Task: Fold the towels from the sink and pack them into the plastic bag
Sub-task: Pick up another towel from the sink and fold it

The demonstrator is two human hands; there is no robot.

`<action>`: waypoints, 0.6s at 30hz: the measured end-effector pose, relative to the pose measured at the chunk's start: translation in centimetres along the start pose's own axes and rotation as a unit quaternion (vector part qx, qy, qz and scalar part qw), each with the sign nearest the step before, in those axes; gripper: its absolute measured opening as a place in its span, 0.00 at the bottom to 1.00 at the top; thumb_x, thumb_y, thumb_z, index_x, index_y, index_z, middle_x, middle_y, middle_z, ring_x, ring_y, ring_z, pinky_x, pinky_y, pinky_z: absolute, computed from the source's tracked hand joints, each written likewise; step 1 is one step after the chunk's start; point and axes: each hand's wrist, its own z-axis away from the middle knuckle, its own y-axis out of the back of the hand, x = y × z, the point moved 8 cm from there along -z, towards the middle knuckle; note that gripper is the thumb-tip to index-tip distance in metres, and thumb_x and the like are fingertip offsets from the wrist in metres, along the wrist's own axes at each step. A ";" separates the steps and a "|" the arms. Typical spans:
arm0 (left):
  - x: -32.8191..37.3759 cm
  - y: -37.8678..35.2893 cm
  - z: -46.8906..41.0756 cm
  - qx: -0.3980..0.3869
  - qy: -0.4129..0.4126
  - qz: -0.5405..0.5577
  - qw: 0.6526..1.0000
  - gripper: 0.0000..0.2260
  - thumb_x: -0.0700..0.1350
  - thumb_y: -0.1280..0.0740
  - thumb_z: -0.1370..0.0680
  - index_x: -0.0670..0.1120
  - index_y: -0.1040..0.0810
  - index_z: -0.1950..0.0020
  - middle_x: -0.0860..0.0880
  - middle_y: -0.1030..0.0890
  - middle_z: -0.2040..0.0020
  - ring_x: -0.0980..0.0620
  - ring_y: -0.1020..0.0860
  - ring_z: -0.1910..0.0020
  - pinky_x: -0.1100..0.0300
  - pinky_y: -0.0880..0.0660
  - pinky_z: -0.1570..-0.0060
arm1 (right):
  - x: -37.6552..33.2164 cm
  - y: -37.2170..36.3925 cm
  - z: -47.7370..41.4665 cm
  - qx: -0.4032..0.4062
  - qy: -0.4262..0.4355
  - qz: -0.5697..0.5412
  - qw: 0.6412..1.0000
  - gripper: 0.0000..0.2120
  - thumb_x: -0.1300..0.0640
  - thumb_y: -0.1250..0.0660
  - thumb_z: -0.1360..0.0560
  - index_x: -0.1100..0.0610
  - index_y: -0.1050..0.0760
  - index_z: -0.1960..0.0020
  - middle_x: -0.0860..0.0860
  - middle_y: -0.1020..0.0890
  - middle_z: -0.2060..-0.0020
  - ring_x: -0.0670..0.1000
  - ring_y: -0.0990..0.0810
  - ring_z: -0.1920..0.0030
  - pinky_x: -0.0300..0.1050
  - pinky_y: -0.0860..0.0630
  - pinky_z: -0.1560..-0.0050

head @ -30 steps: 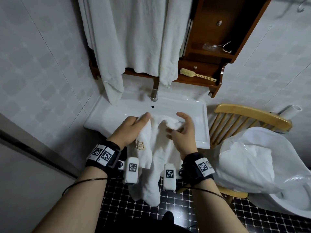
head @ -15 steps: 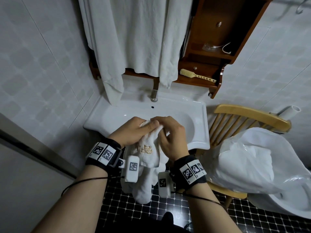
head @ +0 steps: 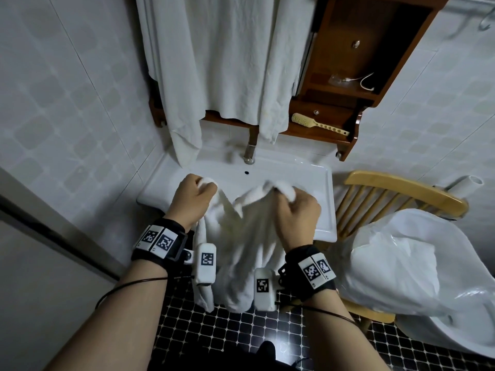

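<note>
A small white towel (head: pixel 241 245) hangs in front of the white sink (head: pixel 328 210), held up by its top edge. My left hand (head: pixel 191 200) is closed on the towel's left corner. My right hand (head: pixel 296 215) is closed on the right corner, and the cloth sags between the two. The towel's lower end droops below the sink's front edge toward the floor. A translucent white plastic bag (head: pixel 407 266) with folded white cloth inside lies on the wooden chair (head: pixel 401 188) to the right.
Long white towels (head: pixel 227 62) hang over the sink from a wooden wall cabinet (head: pixel 356 62) whose shelf holds a brush (head: pixel 316 123). The tap (head: pixel 249 153) stands at the sink's back. Tiled walls close in on both sides; the floor is dark mosaic tile.
My hands were pressed together on the bunched towel half a second ago; now they have drawn apart, spreading the towel's top edge between them.
</note>
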 end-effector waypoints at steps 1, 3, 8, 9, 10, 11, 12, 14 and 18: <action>-0.2 0.2 -0.1 0.013 0.011 0.007 1.000 0.16 0.47 0.34 0.21 0.34 0.29 0.58 0.45 0.30 0.63 0.50 0.33 0.65 0.54 0.34 0.63 | 0.0 0.5 0.0 0.026 -0.008 -0.013 1.000 0.14 0.53 0.36 0.24 0.50 0.30 0.68 0.46 0.29 0.75 0.44 0.29 0.71 0.37 0.38 0.69; -0.2 0.3 -0.2 0.028 0.018 0.023 0.999 0.17 0.47 0.33 0.19 0.32 0.28 0.53 0.45 0.28 0.61 0.50 0.31 0.63 0.54 0.33 0.61 | 0.1 -0.7 -0.3 -0.038 -0.015 0.018 0.999 0.11 0.51 0.35 0.22 0.53 0.20 0.60 0.47 0.19 0.67 0.46 0.21 0.64 0.42 0.32 0.62; -0.4 0.1 -0.1 0.042 -0.003 0.056 0.998 0.10 0.50 0.28 0.18 0.43 0.18 0.47 0.49 0.16 0.53 0.53 0.21 0.54 0.56 0.25 0.49 | -0.4 -6.8 3.0 -0.467 -0.045 -0.001 0.883 0.19 0.43 0.33 0.25 0.60 0.18 0.58 0.54 0.17 0.58 0.52 0.18 0.60 0.50 0.21 0.54; -0.4 0.2 0.0 0.048 -0.005 0.073 0.996 0.07 0.49 0.27 0.19 0.46 0.17 0.48 0.49 0.15 0.52 0.54 0.20 0.53 0.57 0.24 0.49 | -0.8 -6.7 3.2 -0.461 -0.063 -0.040 0.884 0.19 0.44 0.34 0.23 0.60 0.18 0.58 0.53 0.17 0.60 0.51 0.18 0.62 0.48 0.21 0.56; -0.5 0.4 0.0 0.052 -0.002 0.088 0.995 0.05 0.49 0.26 0.20 0.49 0.16 0.50 0.51 0.15 0.52 0.56 0.19 0.53 0.58 0.23 0.48 | -1.0 -6.4 2.9 -0.421 -0.071 -0.061 0.902 0.18 0.45 0.34 0.20 0.58 0.18 0.59 0.51 0.16 0.63 0.48 0.19 0.64 0.46 0.22 0.58; -0.5 0.5 0.1 0.055 0.008 0.099 0.993 0.02 0.49 0.25 0.20 0.53 0.17 0.51 0.54 0.14 0.52 0.58 0.18 0.52 0.60 0.23 0.48 | -1.0 -6.0 2.1 -0.361 -0.057 -0.055 0.929 0.17 0.48 0.36 0.18 0.57 0.19 0.59 0.49 0.17 0.65 0.46 0.20 0.65 0.45 0.23 0.58; -0.5 0.7 0.2 0.056 0.015 0.103 0.993 0.02 0.49 0.24 0.21 0.56 0.17 0.51 0.56 0.14 0.51 0.59 0.18 0.49 0.60 0.22 0.47 | -0.8 -5.4 1.2 -0.297 -0.032 -0.026 0.954 0.15 0.51 0.37 0.17 0.56 0.20 0.59 0.49 0.17 0.66 0.47 0.20 0.64 0.47 0.24 0.58; -0.5 0.8 0.0 0.040 0.008 0.095 0.995 0.02 0.49 0.25 0.20 0.54 0.14 0.48 0.57 0.13 0.49 0.58 0.16 0.46 0.58 0.21 0.43 | -0.4 -5.2 0.3 -0.255 -0.006 0.031 0.966 0.11 0.54 0.36 0.19 0.53 0.22 0.59 0.49 0.17 0.64 0.50 0.20 0.62 0.49 0.24 0.58; -0.7 -0.3 0.1 -0.022 0.011 0.101 0.995 0.06 0.45 0.30 0.17 0.48 0.14 0.43 0.54 0.12 0.48 0.55 0.16 0.46 0.57 0.22 0.44 | -0.5 -6.4 1.6 -0.357 -0.061 -0.009 0.932 0.15 0.53 0.30 0.19 0.62 0.22 0.61 0.48 0.23 0.70 0.45 0.28 0.67 0.43 0.29 0.63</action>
